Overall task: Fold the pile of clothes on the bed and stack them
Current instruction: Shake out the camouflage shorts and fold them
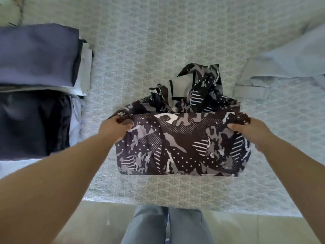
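Head view, looking down over a bed covered in a pale sheet with a fine lattice print; in the middle lies a dark garment with a grey, white and black camouflage-and-dot print, its near part doubled into a flat rectangular panel whose lower edge rests on the sheet, its far part bunched up loosely behind with a pale grey lining showing. The left hand is clenched on the upper left corner of the folded panel, fabric pinched between thumb and fingers; the right hand grips the upper right corner in the same way, a tuft of dotted cloth sticking out above the knuckles; both bare forearms reach in from the lower corners of the frame. At the left edge of the bed sits a stack of folded clothes: a slate-blue folded piece on top of paler layers, and just nearer, a dark navy folded piece; both are well apart from the printed garment. At the right, a light blue unfolded garment lies spread on the sheet, near the right hand but not touching it. Below the bed's edge, legs in light blue jeans stand on a beige floor.
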